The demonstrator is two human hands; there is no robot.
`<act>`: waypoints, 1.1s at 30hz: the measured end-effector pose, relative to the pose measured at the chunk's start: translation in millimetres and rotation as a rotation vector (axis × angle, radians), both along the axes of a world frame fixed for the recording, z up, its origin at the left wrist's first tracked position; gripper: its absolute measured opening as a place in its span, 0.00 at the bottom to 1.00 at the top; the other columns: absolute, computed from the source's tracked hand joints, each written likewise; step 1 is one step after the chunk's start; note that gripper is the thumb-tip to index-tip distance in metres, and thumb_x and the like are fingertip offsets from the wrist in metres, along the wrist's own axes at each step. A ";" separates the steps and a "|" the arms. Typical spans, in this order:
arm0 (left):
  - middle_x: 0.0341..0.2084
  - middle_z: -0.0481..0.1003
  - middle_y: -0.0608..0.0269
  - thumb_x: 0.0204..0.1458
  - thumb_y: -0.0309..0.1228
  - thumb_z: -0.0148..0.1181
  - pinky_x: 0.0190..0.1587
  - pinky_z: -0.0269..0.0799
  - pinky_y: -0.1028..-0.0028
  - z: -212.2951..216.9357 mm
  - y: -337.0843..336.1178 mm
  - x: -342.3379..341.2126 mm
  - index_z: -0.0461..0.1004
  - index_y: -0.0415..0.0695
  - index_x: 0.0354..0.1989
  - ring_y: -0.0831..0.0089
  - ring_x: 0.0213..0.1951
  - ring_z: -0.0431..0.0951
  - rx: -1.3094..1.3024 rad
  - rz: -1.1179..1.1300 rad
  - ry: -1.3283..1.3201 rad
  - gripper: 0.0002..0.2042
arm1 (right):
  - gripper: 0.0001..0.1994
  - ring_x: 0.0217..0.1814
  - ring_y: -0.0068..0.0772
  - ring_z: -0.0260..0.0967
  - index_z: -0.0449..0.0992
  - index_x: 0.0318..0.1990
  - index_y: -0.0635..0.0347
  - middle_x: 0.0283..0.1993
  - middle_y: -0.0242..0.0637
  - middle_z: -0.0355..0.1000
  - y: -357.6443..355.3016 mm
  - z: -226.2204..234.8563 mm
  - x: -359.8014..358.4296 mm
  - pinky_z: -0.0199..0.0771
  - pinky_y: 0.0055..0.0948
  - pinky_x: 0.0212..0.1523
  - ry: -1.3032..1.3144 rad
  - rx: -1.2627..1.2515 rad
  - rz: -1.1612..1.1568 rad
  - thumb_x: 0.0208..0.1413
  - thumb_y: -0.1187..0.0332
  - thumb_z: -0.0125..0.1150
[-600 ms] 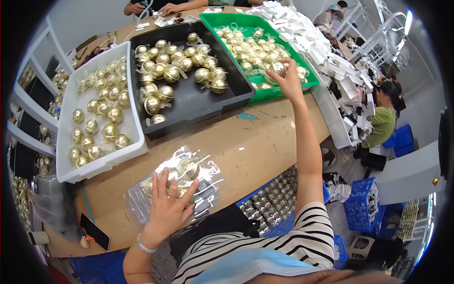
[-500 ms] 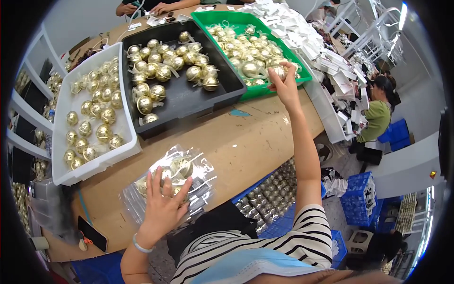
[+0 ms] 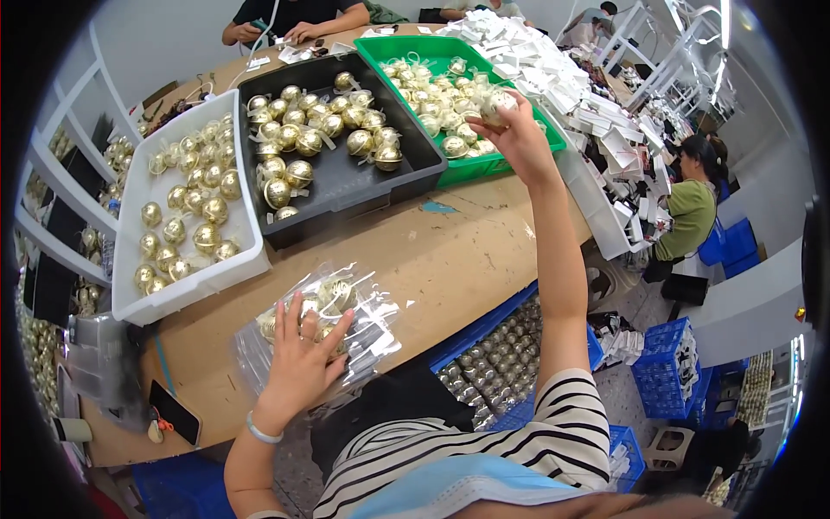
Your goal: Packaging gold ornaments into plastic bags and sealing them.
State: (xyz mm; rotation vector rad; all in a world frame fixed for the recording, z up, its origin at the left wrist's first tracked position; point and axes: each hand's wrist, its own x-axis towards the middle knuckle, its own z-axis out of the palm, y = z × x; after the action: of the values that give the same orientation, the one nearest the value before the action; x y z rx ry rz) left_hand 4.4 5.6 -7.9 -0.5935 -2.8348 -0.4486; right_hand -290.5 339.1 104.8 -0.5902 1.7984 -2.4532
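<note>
From the head camera, we see our right hand [image 3: 517,137] raised over the green plastic tray [image 3: 527,154] of gold ball ornaments, fingers pinching one pale gold ball ornament [image 3: 496,105]. Our left hand [image 3: 303,363] lies spread, fingers released, on a clear plastic bag of gold ornaments [image 3: 333,316] at the brown tabletop's [image 3: 450,259] near edge.

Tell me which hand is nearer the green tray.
Right. The right hand is over the green tray, holding a pale bell. The left hand rests on the clear bag at the table's near edge.
</note>
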 end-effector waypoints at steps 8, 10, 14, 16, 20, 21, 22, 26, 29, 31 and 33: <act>0.50 0.63 0.48 0.46 0.39 0.70 0.70 0.45 0.37 6.6 -4.2 -12.2 0.65 0.64 0.70 0.39 0.66 0.55 0.001 -0.015 0.000 0.38 | 0.32 0.57 0.33 0.71 0.60 0.59 0.65 0.55 0.43 0.70 -38.2 -154.3 135.7 0.70 0.33 0.61 0.155 0.726 -0.008 0.51 0.73 0.76; 0.48 0.67 0.48 0.44 0.40 0.70 0.68 0.44 0.39 16.7 -8.5 -18.5 0.69 0.65 0.67 0.40 0.65 0.56 0.039 -0.025 -0.119 0.36 | 0.34 0.58 0.32 0.70 0.62 0.58 0.64 0.56 0.42 0.70 -60.6 -179.9 157.0 0.69 0.33 0.62 0.056 0.637 0.074 0.48 0.73 0.78; 0.48 0.69 0.48 0.40 0.41 0.70 0.66 0.45 0.42 23.7 -14.8 -29.8 0.72 0.65 0.64 0.41 0.64 0.57 0.125 -0.008 -0.276 0.35 | 0.32 0.63 0.32 0.68 0.66 0.59 0.65 0.61 0.42 0.70 -84.0 -158.0 161.4 0.68 0.33 0.66 0.002 0.667 0.344 0.47 0.75 0.78; 0.51 0.64 0.49 0.36 0.44 0.74 0.66 0.47 0.45 24.1 -14.4 -30.0 0.74 0.65 0.61 0.45 0.63 0.57 0.119 0.001 -0.285 0.35 | 0.28 0.64 0.30 0.69 0.72 0.59 0.68 0.63 0.40 0.70 -82.4 -158.7 149.7 0.72 0.33 0.65 -0.050 0.581 0.550 0.48 0.79 0.75; 0.60 0.63 0.44 0.35 0.44 0.73 0.66 0.47 0.46 7.3 -12.6 -25.3 0.74 0.65 0.60 0.44 0.64 0.57 0.083 0.051 -0.089 0.35 | 0.26 0.53 0.29 0.77 0.74 0.61 0.67 0.59 0.40 0.75 -69.0 -147.9 132.6 0.80 0.29 0.54 -0.267 0.488 0.781 0.54 0.79 0.71; 0.62 0.62 0.41 0.36 0.44 0.72 0.65 0.48 0.46 8.7 -12.9 -25.8 0.74 0.65 0.61 0.43 0.64 0.58 0.090 0.027 -0.097 0.35 | 0.26 0.53 0.29 0.77 0.74 0.61 0.67 0.59 0.40 0.75 -70.4 -149.5 136.5 0.80 0.29 0.54 -0.268 0.486 0.788 0.54 0.79 0.71; 0.64 0.61 0.38 0.37 0.44 0.71 0.64 0.49 0.46 10.3 -13.6 -25.1 0.74 0.66 0.61 0.41 0.63 0.59 0.096 0.004 -0.105 0.35 | 0.23 0.55 0.28 0.75 0.77 0.60 0.63 0.59 0.39 0.76 -73.2 -152.0 141.7 0.77 0.30 0.57 -0.243 0.514 0.740 0.55 0.77 0.70; 0.64 0.60 0.40 0.36 0.44 0.75 0.67 0.47 0.46 16.7 -17.7 -14.7 0.75 0.62 0.60 0.41 0.63 0.59 0.158 0.046 -0.087 0.35 | 0.19 0.55 0.29 0.75 0.79 0.58 0.60 0.56 0.38 0.79 -94.2 -117.6 163.3 0.74 0.31 0.59 -0.051 0.529 0.598 0.59 0.73 0.67; 0.64 0.60 0.40 0.33 0.42 0.77 0.64 0.52 0.46 6.1 -12.5 8.5 0.70 0.62 0.62 0.41 0.64 0.59 0.253 0.197 0.222 0.40 | 0.19 0.58 0.38 0.75 0.78 0.59 0.61 0.53 0.42 0.79 -114.8 -70.5 177.1 0.74 0.36 0.59 0.270 0.501 0.431 0.60 0.72 0.65; 0.66 0.54 0.38 0.32 0.41 0.82 0.63 0.57 0.48 -14.4 5.2 13.4 0.60 0.54 0.66 0.43 0.66 0.57 0.568 0.394 0.620 0.48 | 0.20 0.60 0.42 0.74 0.77 0.58 0.61 0.55 0.44 0.78 -130.5 -44.0 190.3 0.72 0.41 0.60 1.026 0.537 0.125 0.68 0.58 0.54; 0.65 0.52 0.40 0.31 0.44 0.85 0.63 0.60 0.51 -20.8 17.5 21.4 0.49 0.47 0.67 0.47 0.65 0.58 0.518 0.521 0.640 0.57 | 0.26 0.67 0.41 0.69 0.77 0.59 0.59 0.58 0.42 0.77 -150.0 -47.3 209.6 0.62 0.46 0.69 1.138 0.613 0.061 0.66 0.48 0.52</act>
State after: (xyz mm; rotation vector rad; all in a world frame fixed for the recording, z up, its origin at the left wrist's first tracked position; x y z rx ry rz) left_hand 25.8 23.1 -28.7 0.1032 -2.0279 -0.6972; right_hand -80.8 189.2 57.5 -2.1279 2.5412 -1.3315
